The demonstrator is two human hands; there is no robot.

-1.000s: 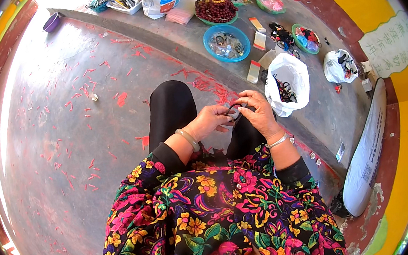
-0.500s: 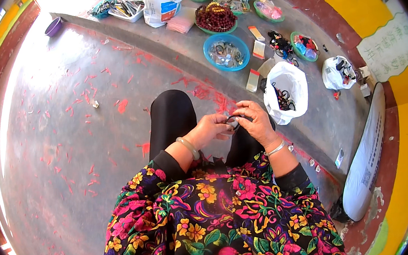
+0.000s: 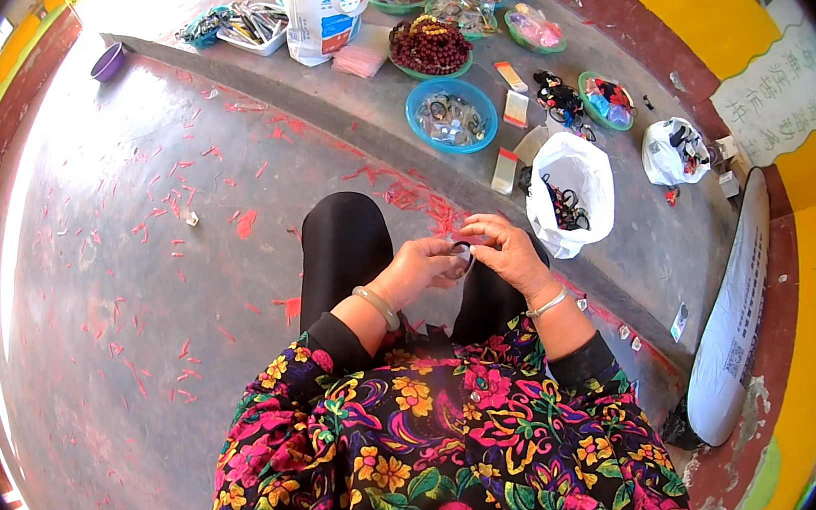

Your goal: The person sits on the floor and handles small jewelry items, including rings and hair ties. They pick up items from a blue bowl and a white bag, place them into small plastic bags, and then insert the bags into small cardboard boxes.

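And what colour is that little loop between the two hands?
The loop looks black, or nearly so; the head view shows it best.

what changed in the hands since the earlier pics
The right hand has drawn slightly closer to the left hand, and less of the dark band shows between their fingertips. Both hands still hold it. The blue basin and open white bag stayed put.

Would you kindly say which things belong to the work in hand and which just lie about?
In the work: left hand, right hand, dark loop between them; probably nearest white bag of dark loops.
Apparently lying about: purple bowl, red scraps.
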